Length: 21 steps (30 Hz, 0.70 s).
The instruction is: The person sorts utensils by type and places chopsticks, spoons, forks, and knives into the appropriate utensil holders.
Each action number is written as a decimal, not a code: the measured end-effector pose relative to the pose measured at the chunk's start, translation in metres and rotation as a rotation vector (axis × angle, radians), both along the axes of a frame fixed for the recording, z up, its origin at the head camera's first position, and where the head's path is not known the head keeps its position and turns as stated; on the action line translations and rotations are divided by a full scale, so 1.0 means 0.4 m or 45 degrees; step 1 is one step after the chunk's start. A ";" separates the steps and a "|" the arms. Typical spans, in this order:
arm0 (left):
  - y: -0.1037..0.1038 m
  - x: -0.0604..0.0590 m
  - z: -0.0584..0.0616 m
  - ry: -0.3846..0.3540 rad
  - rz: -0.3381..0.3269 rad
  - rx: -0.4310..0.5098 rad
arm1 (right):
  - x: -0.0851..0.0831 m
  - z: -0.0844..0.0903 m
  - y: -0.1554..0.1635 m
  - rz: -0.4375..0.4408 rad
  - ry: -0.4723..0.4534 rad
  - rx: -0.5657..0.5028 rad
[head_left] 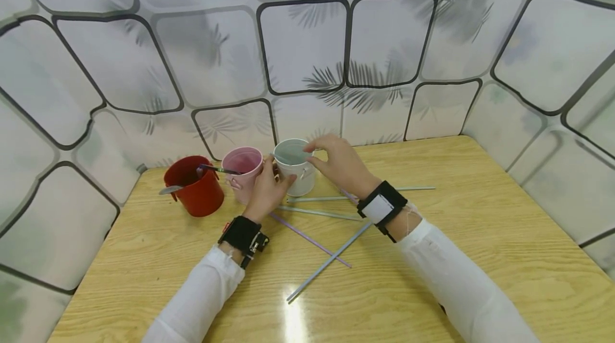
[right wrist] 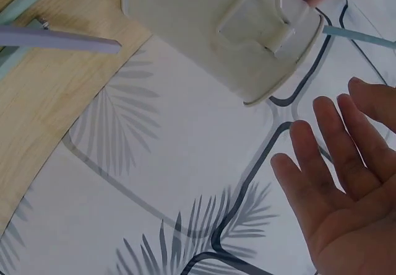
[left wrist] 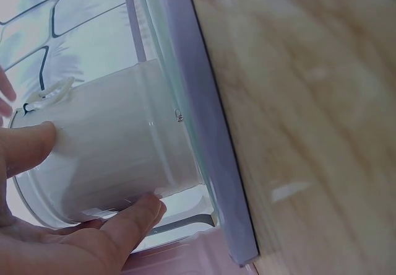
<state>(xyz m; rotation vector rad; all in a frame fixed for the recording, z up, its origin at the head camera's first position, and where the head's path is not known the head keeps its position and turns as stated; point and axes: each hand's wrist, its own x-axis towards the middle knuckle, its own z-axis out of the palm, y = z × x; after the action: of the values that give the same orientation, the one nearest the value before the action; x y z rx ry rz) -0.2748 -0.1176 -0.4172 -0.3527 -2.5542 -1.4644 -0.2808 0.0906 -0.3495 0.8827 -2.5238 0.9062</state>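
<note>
White bucket point(head_left: 301, 183): upright on the wooden table point(head_left: 490, 225), just to the right of the pink bucket point(head_left: 242, 193), a small handle on its side.
Left hand point(head_left: 266, 189): gripping the white bucket, thumb on one side and fingers round the other, in the gap next to the pink bucket.
Right hand point(head_left: 343, 164): open and loosely bent, thumb and forefinger apart near the white bucket's rim; whether a fingertip touches the rim cannot be told.
Teal length point(right wrist: 359, 36): thin, showing at the white bucket's mouth in the right wrist view; whether it stands inside is unclear.
Red bucket point(head_left: 202, 199): at the far left of the row, with a grey handle point(head_left: 170, 189) poking over its rim.
Brush point(head_left: 221, 169): slanting between the mouths of the red and pink buckets.
Sticks on the table: a purple stick point(head_left: 309, 239) and a blue-grey stick point(head_left: 326, 264) cross in front of the buckets; a pale green stick point(head_left: 319, 212) lies nearer the white bucket.
Wall point(head_left: 307, 44): leaf-patterned, behind the buckets.
</note>
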 end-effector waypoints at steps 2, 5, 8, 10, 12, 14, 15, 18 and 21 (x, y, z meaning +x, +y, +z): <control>0.001 -0.001 -0.001 0.000 0.002 0.007 | 0.003 0.003 0.015 -0.008 0.006 -0.021; 0.002 -0.001 -0.001 -0.005 0.008 0.016 | 0.010 0.006 0.035 -0.033 0.006 -0.027; 0.002 0.000 -0.001 -0.008 0.017 0.015 | 0.016 0.006 0.050 -0.067 -0.009 -0.029; 0.002 0.001 0.001 -0.006 0.020 0.013 | 0.017 0.005 0.059 -0.088 -0.033 -0.048; 0.002 0.001 0.002 -0.006 0.024 0.008 | 0.015 0.002 0.066 -0.114 -0.067 -0.065; 0.003 0.002 0.003 -0.005 0.022 0.006 | 0.012 -0.002 0.071 -0.149 -0.101 -0.076; 0.003 0.003 0.003 -0.005 0.021 0.007 | 0.011 -0.003 0.073 -0.167 -0.122 -0.077; 0.003 0.003 0.002 -0.001 0.017 0.009 | 0.006 -0.007 0.079 -0.219 -0.179 -0.064; 0.003 0.003 0.002 0.001 0.011 0.017 | 0.000 -0.012 0.085 -0.251 -0.224 -0.044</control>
<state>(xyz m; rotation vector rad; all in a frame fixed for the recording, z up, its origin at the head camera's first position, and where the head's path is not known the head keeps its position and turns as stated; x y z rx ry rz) -0.2736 -0.1164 -0.4164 -0.3403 -2.5407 -1.4774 -0.2809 0.1245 -0.3542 0.5527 -2.6757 0.9985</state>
